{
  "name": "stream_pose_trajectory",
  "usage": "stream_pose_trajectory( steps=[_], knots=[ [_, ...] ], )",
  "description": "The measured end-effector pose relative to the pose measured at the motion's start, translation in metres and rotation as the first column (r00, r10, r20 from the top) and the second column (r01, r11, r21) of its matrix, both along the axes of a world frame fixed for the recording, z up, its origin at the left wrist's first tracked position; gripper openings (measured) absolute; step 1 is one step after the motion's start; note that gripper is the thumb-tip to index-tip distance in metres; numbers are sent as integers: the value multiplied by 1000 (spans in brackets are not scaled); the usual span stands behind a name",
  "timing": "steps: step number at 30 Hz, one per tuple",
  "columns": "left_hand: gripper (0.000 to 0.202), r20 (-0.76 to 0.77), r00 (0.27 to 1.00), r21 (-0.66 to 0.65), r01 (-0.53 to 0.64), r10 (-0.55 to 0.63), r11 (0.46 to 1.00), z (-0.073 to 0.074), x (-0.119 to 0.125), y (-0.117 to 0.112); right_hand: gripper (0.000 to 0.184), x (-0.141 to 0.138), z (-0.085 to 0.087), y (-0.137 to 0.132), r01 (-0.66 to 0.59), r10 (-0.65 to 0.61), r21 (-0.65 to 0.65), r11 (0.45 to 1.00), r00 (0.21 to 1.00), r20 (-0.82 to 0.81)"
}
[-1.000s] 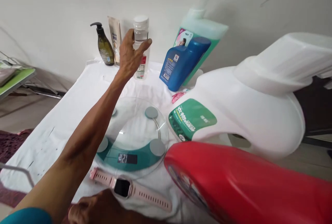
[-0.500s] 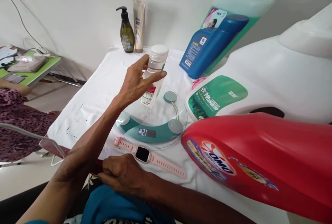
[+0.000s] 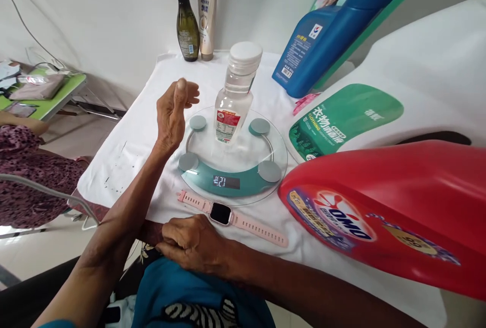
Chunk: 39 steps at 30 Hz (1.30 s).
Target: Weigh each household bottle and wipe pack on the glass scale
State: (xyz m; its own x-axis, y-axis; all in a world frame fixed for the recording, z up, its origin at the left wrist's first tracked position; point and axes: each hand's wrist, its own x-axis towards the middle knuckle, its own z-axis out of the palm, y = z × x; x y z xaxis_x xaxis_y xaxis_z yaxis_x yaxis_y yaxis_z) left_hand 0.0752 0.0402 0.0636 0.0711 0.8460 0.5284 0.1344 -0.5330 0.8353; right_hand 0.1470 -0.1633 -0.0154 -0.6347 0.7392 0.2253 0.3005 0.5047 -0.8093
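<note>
A clear bottle (image 3: 232, 97) with a white cap and a red-and-white label stands on a round glass scale (image 3: 212, 189), whose display is lit. To the bottle's left, my left hand (image 3: 173, 110) is raised with nothing in it, thumb up and fingers apart from the bottle. My right hand (image 3: 195, 242) lies at the table's front edge (image 3: 151, 231), fingers curled around that edge; part of its grip is hidden. Just beyond this hand, a pink-strapped smartwatch (image 3: 220, 213) lies flat in front of the scale.
A red OMO detergent bottle (image 3: 379, 206) and a white jug with a green label (image 3: 349, 120) crowd the right. Behind stand a blue bottle (image 3: 334, 34), a dark pump bottle (image 3: 187, 29) and a beige tube (image 3: 207, 14). Another person's patterned clothing (image 3: 34, 176) shows at left.
My left hand has let go of the clear bottle and drawn away to the left. The bottle now stands unheld on the scale. My right hand keeps its place at the edge; the view has shifted slightly.
</note>
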Motion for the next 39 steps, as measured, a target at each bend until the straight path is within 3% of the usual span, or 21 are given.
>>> stream_pose_trajectory(
  steps=[4,8,13,34,39],
  knots=[
    [53,-2,991,21,-131,131,991,-26,-7,-1,36,2,2,0,-9,9,-16,1000,1000,-1],
    [51,-92,982,101,-153,163,983,-35,-7,-5,35,3,1,-1,-12,12,-25,1000,1000,-4],
    [50,-155,971,213,-148,183,966,-35,-5,-7,36,3,-2,-2,-15,15,3,1000,1000,-18],
    [48,-164,973,201,-129,163,971,-36,-7,-5,33,2,-5,-4,3,-2,31,1000,1000,-28],
    [44,-215,970,161,-81,115,984,-32,-7,-9,33,1,-3,-4,-7,7,-28,1000,1000,-13]
  ],
)
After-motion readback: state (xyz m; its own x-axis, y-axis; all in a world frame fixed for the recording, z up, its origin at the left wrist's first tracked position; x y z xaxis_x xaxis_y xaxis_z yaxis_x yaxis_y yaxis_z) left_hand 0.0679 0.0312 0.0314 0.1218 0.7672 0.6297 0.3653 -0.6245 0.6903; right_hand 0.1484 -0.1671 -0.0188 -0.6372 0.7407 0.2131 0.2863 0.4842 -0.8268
